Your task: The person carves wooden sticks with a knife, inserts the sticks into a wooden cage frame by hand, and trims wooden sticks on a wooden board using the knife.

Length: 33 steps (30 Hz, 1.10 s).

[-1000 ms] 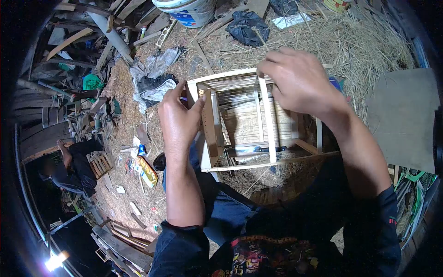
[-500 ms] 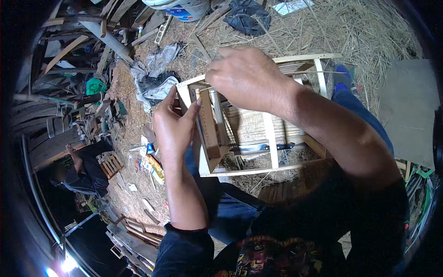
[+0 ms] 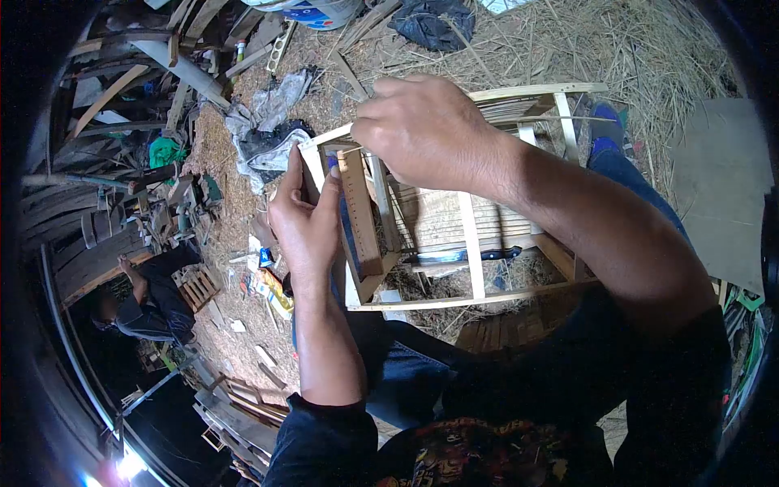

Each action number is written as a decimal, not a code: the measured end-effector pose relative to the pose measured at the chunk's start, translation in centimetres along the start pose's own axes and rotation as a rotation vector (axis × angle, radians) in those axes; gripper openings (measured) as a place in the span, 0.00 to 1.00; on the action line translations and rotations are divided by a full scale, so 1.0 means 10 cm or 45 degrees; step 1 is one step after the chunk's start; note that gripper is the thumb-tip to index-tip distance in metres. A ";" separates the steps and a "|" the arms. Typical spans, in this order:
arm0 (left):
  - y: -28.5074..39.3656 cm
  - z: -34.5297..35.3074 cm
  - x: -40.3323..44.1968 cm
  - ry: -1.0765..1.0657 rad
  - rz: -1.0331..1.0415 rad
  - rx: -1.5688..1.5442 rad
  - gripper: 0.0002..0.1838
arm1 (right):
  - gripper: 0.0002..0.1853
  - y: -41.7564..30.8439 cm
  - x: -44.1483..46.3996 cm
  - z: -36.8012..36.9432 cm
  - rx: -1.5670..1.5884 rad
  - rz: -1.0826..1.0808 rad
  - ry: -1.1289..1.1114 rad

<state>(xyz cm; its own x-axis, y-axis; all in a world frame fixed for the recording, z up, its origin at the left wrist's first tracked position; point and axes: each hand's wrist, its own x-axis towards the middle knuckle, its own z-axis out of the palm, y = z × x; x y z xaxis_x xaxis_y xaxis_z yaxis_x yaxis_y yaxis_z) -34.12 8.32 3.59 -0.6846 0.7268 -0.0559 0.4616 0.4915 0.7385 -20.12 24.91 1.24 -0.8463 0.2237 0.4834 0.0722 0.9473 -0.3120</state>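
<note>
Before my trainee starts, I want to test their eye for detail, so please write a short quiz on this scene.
1. Multiple choice: Which tool shows through the open side of the wooden frame?
A) hammer
B) knife
C) pliers
2. True or false: The right hand is holding that tool.
3. Fill in: In the picture, the left hand grips the frame at its ____ end.

Key: 1. B. 2. False; it lies apart from both hands. 3. left.

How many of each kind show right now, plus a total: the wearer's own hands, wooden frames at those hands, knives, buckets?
Own hands, left hand and right hand: 2
Wooden frame at the hands: 1
Knife: 1
Bucket, cut off by the top edge: 1
Total: 5
</note>
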 end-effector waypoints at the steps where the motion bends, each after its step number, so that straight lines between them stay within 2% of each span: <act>1: 0.01 0.01 0.00 0.006 0.016 -0.046 0.36 | 0.03 -0.02 0.02 0.01 0.003 0.002 0.001; 4: 0.04 0.05 -0.02 0.052 0.088 -0.059 0.34 | 0.04 -0.05 0.05 0.05 -0.031 0.013 -0.068; 11: 0.03 0.02 -0.01 0.042 0.050 0.036 0.35 | 0.03 -0.07 0.10 0.09 -0.027 0.015 -0.013; 14: -0.13 0.07 0.03 0.125 0.181 -0.038 0.35 | 0.03 -0.08 0.12 0.09 -0.049 0.025 -0.053; 20: -0.12 0.00 0.03 0.102 0.173 0.172 0.35 | 0.02 -0.09 0.12 0.07 -0.073 0.008 -0.070; 22: -0.11 0.01 0.02 0.110 0.132 0.159 0.36 | 0.03 -0.11 0.14 0.11 -0.102 -0.001 -0.201; 24: -0.14 0.03 0.03 0.114 0.103 0.149 0.36 | 0.03 -0.11 0.13 0.12 -0.095 -0.007 -0.174; 26: -0.18 0.04 0.03 0.144 0.196 0.091 0.36 | 0.04 -0.12 0.11 0.12 -0.065 -0.011 -0.047; 30: -0.13 0.04 0.02 0.140 0.183 0.051 0.36 | 0.05 -0.15 0.13 0.12 -0.073 -0.003 -0.058; 33: -0.04 0.05 0.01 0.099 0.079 0.171 0.35 | 0.04 -0.17 0.16 0.09 -0.090 0.028 -0.094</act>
<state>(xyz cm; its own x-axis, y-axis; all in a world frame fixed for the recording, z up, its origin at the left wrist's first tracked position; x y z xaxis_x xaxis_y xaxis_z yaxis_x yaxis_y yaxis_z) -34.11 8.47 2.96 -0.6917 0.7210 0.0427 0.5717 0.5104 0.6423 -22.10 23.40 1.81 -0.8804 0.2293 0.4151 0.1257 0.9568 -0.2620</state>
